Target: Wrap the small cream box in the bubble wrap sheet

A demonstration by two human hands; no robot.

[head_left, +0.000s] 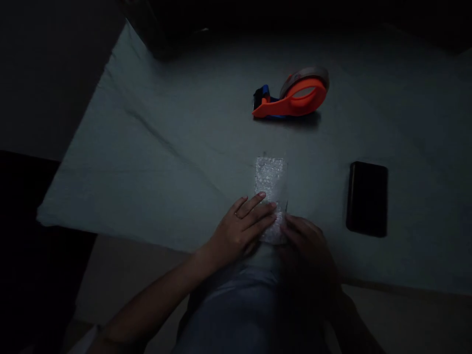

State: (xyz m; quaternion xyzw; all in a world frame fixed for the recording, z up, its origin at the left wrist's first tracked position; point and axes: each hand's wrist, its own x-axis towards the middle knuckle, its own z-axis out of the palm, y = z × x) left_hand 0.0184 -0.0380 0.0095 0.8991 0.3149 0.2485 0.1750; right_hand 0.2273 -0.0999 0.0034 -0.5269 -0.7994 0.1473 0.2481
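Observation:
A small bubble-wrap packet [270, 179] lies near the front edge of a table covered with a pale cloth [165, 147]. My left hand [239, 228] lies flat on the packet's near left part, fingers stretched out, a ring on one finger. My right hand [308, 241] sits in shadow at the packet's near right corner, its fingertips touching the wrap. The room is dim, so the right hand's fingers are hard to make out.
An orange and blue tape dispenser [293, 96] with a roll of tape lies farther back on the cloth. A black phone [367, 198] lies flat to the right of the packet. Dark objects stand along the table's far edge.

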